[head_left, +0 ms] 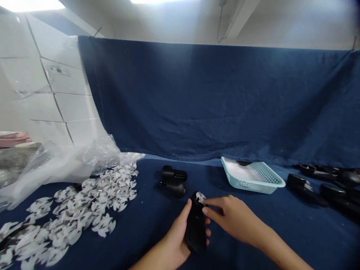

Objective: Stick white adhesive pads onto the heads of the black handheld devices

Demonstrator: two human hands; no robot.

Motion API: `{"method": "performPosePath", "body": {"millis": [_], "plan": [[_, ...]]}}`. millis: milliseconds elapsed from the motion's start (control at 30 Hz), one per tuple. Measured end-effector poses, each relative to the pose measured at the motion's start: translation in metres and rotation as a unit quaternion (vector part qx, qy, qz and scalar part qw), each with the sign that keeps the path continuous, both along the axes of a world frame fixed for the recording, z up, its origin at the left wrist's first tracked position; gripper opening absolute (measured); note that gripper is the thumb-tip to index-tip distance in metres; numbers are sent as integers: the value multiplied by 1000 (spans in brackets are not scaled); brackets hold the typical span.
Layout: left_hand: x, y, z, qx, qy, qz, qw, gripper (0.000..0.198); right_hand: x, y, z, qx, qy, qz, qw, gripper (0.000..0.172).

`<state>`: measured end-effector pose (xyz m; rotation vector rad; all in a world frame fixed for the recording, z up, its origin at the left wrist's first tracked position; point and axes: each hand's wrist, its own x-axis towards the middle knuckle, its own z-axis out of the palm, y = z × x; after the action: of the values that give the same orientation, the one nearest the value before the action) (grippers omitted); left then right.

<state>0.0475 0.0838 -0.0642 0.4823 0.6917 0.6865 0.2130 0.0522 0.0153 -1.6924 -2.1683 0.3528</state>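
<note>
My left hand [176,238] grips a black plastic handheld device [195,228], holding it upright against the palm with the thumb along its side. A small white film piece [200,197] sits at the device's top end. My right hand [233,219] reaches in from the right, its thumb and fingertips pinched on that film. Another black device [173,182] lies on the dark blue cloth [157,228] just beyond my hands.
A pale turquoise plastic basket [253,176] lined with white stands beyond my right hand. Several black devices [323,189] lie at the right. Many white-and-grey film scraps [81,213] cover the cloth at the left, by a clear plastic bag [67,165]. A blue cloth [213,97] hangs behind.
</note>
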Motion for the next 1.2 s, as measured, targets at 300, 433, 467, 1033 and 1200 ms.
{"method": "performPosePath", "body": {"millis": [300, 433, 467, 1033, 1200], "plan": [[2, -3, -3, 15, 19, -2, 1000, 63, -3, 2, -12, 19, -41, -35, 998, 36], [1, -1, -6, 15, 9, -5, 1000, 64, 2, 8, -15, 12, -12, -32, 999, 30], [1, 0, -7, 12, 5, -4, 1000, 64, 4, 9, -15, 7, 6, -24, 1000, 28], [2, 1, -9, 7, -4, 8, 1000, 57, 14, 17, -11, -123, 244, 109, 956, 35], [2, -1, -4, 9, 13, 11, 1000, 59, 10, 13, -11, -62, 178, 72, 979, 33]]}}
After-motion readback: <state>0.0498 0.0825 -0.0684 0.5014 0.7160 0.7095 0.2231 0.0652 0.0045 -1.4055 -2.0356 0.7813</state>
